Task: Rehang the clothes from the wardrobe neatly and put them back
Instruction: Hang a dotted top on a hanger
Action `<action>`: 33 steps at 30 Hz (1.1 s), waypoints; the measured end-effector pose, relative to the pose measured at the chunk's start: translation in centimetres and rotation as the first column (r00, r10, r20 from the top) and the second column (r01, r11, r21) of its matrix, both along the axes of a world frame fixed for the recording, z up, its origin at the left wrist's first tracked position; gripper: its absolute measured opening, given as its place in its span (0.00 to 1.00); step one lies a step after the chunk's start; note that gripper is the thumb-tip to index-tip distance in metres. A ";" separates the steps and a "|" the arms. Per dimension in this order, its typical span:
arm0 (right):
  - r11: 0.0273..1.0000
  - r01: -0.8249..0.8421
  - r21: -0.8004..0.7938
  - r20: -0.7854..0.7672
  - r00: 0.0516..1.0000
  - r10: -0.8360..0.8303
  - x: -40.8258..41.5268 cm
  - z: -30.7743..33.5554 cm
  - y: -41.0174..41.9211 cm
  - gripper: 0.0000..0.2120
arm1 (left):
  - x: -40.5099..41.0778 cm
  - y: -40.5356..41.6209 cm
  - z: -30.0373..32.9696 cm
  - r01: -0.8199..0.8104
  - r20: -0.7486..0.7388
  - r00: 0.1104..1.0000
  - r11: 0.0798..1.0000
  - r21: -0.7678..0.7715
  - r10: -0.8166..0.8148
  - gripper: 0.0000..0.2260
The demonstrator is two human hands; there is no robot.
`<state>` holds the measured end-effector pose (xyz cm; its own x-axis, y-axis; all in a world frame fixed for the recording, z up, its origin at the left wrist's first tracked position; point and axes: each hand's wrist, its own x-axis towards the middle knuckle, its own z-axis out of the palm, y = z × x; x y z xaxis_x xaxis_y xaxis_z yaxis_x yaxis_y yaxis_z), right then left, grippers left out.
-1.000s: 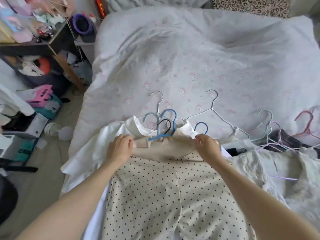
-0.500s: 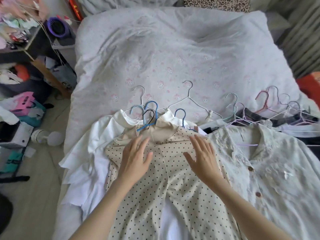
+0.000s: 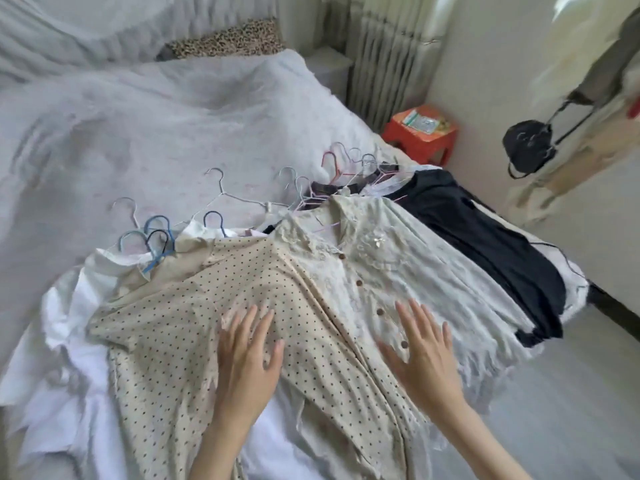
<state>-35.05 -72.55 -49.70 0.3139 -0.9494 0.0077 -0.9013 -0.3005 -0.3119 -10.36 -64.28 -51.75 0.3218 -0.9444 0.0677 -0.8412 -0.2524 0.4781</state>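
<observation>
On the near edge of the bed, head view: a cream polka-dot button-front shirt [image 3: 194, 306] lies spread flat on a blue wire hanger [image 3: 157, 242], overlapping a white garment [image 3: 79, 306] beneath it to the left. Just beside it to the right lies a pale lace-collared blouse with brown buttons [image 3: 398, 258], and beyond that a dark navy garment [image 3: 485, 233]. Hanger hooks in white, blue and pink [image 3: 329, 161] fan out above the collars onto the grey-white patterned duvet [image 3: 156, 133].

The left hand [image 3: 247, 355] lies palm down on the polka-dot shirt, fingers straight and slightly spread, gripping nothing. The right hand [image 3: 420, 351] lies palm down at the overlap of the polka-dot shirt and the lace blouse, fingers straight and spread, gripping nothing.

Beside the bed on the right stands an orange plastic stool [image 3: 420, 135]. A black handbag [image 3: 528, 145] hangs at upper right among pale hanging clothes. The frame is somewhat blurred.
</observation>
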 end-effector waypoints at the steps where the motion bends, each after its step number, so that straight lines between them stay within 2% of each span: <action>1: 0.999 0.050 -0.010 -0.005 0.999 -0.050 -1.9 0.4 0.8 0.33 | -1.6 -0.2 0.4 0.030 -0.011 0.999 1.000 -0.003 -0.030 0.27; 4: 0.981 0.194 -0.030 0.004 0.981 -0.194 -7.5 1.2 2.8 0.35 | -6.5 -1.4 1.5 0.145 -0.033 0.989 0.989 0.028 -0.144 0.32; 6: 0.962 0.271 -0.042 0.025 0.962 -0.271 -11.1 1.5 3.9 0.37 | -9.8 -2.6 2.2 0.242 0.008 0.970 0.970 -0.008 -0.242 0.31; 8: 0.938 0.343 -0.045 0.056 0.938 -0.341 -14.7 1.8 5.3 0.38 | -13.5 -3.6 2.9 0.351 0.047 0.935 0.936 -0.011 -0.350 0.30; 14: 0.815 0.578 -0.036 0.098 0.814 -0.573 -26.1 1.6 10.4 0.33 | -26.3 -4.2 3.3 0.596 0.095 0.799 0.803 -0.009 -0.593 0.28; 18: 0.709 0.705 0.022 0.129 0.701 -0.701 -33.4 1.3 13.7 0.31 | -36.1 -4.1 2.9 0.741 0.133 0.666 0.672 -0.005 -0.734 0.23; 25: 0.497 0.868 -0.005 0.175 0.490 -0.854 -43.9 2.2 17.8 0.35 | -51.9 -4.6 4.2 0.901 0.174 0.432 0.416 -0.124 -0.885 0.20; 29: 0.343 0.939 -0.025 0.189 0.341 -0.921 -49.0 2.5 20.0 0.35 | -58.9 -4.6 3.9 0.957 0.139 0.282 0.269 -0.106 -0.949 0.19; 33: 0.177 0.984 -0.004 0.178 0.175 -0.969 -53.4 2.2 22.7 0.40 | -65.9 -5.7 3.2 0.994 0.162 0.110 0.106 -0.035 -0.981 0.20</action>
<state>-88.45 -49.81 -47.49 -0.8799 -0.4703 0.0674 -0.4446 0.7652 -0.4657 -76.27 -69.94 -48.57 -0.9018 -0.4047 0.1517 -0.3357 0.8769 0.3440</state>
